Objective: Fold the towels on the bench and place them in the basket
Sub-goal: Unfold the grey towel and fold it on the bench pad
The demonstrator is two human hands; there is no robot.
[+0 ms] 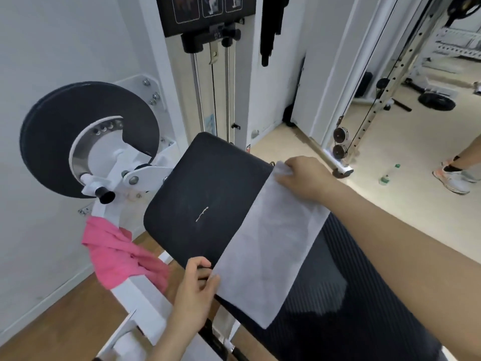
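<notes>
Pink towel [122,256] slung over the white frame [140,290] lower left, black disc [78,136] above it, both clear of the hands. On the bench [203,183], white towel [268,243] lying flat: far corner pinched by right hand [304,175], near corner pinched by left hand [195,290], hands well apart. Wood floor [52,308]; somebody's sneakers [454,179] far right, maybe a bottle [384,179] nearby, too small to call.

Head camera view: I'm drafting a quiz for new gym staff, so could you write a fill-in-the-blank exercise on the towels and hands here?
The towel spread on the black bench pad is ____ in colour.
The crumpled towel hanging off the machine frame is ____.
The left hand and right hand each pinch a ____ of the spread towel.
Missing words: white; pink; corner.
</notes>
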